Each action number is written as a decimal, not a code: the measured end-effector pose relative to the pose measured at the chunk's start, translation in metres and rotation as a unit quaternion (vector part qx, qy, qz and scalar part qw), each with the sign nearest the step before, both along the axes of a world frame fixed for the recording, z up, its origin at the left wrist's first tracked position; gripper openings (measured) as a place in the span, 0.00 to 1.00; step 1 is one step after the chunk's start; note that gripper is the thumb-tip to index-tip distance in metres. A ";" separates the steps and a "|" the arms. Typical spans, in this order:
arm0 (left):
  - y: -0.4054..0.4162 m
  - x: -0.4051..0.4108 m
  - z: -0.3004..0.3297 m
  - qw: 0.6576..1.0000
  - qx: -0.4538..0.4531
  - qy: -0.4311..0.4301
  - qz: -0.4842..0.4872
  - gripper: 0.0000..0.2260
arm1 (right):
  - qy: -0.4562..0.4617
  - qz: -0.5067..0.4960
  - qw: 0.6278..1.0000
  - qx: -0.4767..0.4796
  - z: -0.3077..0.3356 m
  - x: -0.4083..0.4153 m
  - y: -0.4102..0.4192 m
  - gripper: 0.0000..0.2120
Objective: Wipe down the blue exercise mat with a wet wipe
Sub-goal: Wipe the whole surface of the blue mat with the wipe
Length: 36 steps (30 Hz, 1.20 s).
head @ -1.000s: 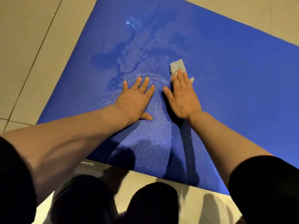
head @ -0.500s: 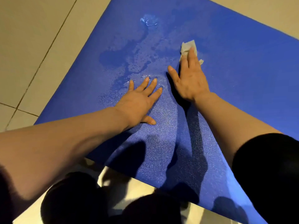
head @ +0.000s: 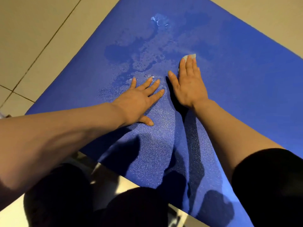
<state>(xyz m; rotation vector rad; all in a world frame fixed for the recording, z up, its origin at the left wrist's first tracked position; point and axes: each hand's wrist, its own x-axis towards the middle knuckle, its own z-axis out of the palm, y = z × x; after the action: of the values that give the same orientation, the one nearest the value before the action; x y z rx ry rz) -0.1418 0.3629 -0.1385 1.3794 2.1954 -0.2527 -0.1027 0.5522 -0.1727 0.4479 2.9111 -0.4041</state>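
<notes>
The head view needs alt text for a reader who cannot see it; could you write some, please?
A right hand presses a wet wipe flat onto a blue exercise mat, beside damp patches. The left hand rests flat on the mat.

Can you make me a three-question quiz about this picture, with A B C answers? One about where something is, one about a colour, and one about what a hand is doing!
1. Where is the wet wipe?
A) under the right hand's fingers
B) on the floor tiles
C) under the left hand

2. What colour is the mat?
A) green
B) blue
C) red

3. What is the left hand doing?
A) making a fist
B) lifted up
C) lying flat on the mat

Answers: 1 A, the wipe peeks out past the right fingertips. 2 B, the mat is blue all over. 3 C, its fingers are spread flat on the mat.
</notes>
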 end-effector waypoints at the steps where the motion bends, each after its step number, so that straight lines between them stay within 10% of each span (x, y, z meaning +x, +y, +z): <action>1: -0.001 0.001 -0.001 1.000 0.001 -0.001 0.002 0.47 | 0.006 0.003 1.000 -0.002 0.001 0.003 -0.007 0.35; 8: -0.001 -0.001 -0.004 1.000 0.027 0.004 0.003 0.47 | 0.017 0.256 0.966 0.008 0.006 0.045 0.005 0.38; 14: -0.004 0.000 -0.006 1.000 0.022 -0.008 0.010 0.48 | -0.008 0.084 0.996 0.022 -0.003 0.000 0.021 0.33; 25: 0.019 -0.025 0.007 0.979 0.191 0.040 0.053 0.39 | -0.006 0.136 0.989 0.052 0.001 0.033 0.015 0.36; 36: 0.077 -0.056 0.003 0.998 0.028 0.053 -0.009 0.48 | 0.003 0.005 1.000 0.008 -0.001 -0.015 0.027 0.32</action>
<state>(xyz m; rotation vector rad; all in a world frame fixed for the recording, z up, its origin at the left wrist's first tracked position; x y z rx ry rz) -0.1981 0.4399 -0.1357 1.4466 2.2941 -0.2790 -0.1177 0.5794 -0.1742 0.4344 2.9229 -0.3803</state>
